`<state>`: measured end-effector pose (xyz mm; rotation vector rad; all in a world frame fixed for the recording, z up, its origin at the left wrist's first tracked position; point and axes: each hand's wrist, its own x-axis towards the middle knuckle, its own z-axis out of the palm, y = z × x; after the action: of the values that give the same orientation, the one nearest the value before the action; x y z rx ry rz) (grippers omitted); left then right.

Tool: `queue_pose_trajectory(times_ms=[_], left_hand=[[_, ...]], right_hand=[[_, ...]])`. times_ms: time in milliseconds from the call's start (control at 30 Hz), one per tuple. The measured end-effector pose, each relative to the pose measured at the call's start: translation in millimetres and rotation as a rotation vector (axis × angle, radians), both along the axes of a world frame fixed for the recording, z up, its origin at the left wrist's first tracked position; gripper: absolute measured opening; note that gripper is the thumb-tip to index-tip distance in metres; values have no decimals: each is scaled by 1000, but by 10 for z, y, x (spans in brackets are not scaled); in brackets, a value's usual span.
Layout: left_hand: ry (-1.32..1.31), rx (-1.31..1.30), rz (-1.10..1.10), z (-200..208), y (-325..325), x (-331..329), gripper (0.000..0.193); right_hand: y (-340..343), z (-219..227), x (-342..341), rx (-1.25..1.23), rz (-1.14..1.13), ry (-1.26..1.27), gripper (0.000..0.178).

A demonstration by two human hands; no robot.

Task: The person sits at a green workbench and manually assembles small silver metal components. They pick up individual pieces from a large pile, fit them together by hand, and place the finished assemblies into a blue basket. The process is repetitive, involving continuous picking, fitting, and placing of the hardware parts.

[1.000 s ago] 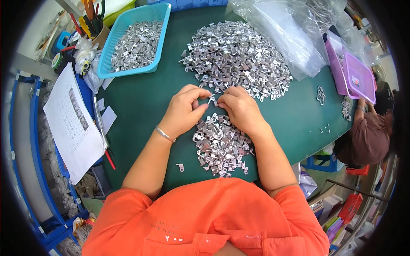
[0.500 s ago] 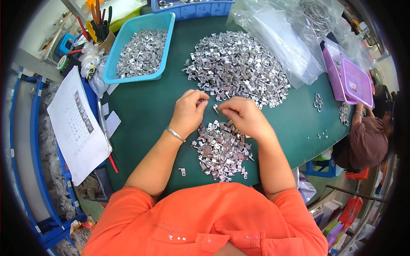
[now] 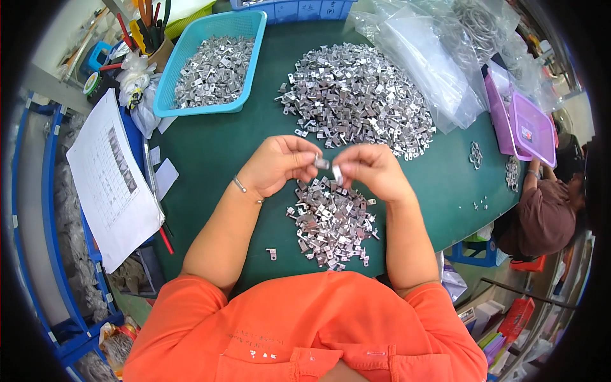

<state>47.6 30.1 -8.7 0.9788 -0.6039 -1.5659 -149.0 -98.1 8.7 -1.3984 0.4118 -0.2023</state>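
Note:
Between thumb and fingers, my left hand (image 3: pixel 284 164) pinches a small metal bracket (image 3: pixel 322 163). My right hand (image 3: pixel 374 170) grips another small metal bracket (image 3: pixel 337 174) by its upper part, close beside the first. Both hands hover over the far edge of a small heap of metal brackets (image 3: pixel 334 223) in front of me. Beyond them spreads a larger heap of similar silvery brackets (image 3: pixel 359 95). One loose bracket (image 3: pixel 272 254) lies apart, left of the small heap. Motion blurs the held pieces, so their exact shape is hard to tell.
A turquoise basket (image 3: pixel 163 95) of brackets stands at the far left, with printed sheets (image 3: pixel 108 191) nearer. Clear plastic bags (image 3: pixel 433 76) and a purple basket (image 3: pixel 499 121) lie to the right. Metal rings (image 3: pixel 475 155) rest on the green table (image 3: pixel 210 153). Another person (image 3: pixel 544 213) sits at right.
My left hand has turned and now shows a bracket at its fingertips. My right hand has moved slightly right and holds a bracket upright. The heaps look much the same.

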Motion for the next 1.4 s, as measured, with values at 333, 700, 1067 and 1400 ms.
queue_pose_trajectory(times_ms=[333,700,1067,1400], left_hand=[[-1487,-344,472,-130,-152,-161,31],[-597,1,393,-165,-111,-131,15],[366,2,166,-191,-42,-9,12],[198,1,-68,-35,9,23,11]], right_hand=[[167,-199,372,-1185,-447,160,8],[58,-156,156,-117,-341,-82,10],[29,-93,78,5,-241,-319,11],[17,25,7,75,-87,-19,9]])
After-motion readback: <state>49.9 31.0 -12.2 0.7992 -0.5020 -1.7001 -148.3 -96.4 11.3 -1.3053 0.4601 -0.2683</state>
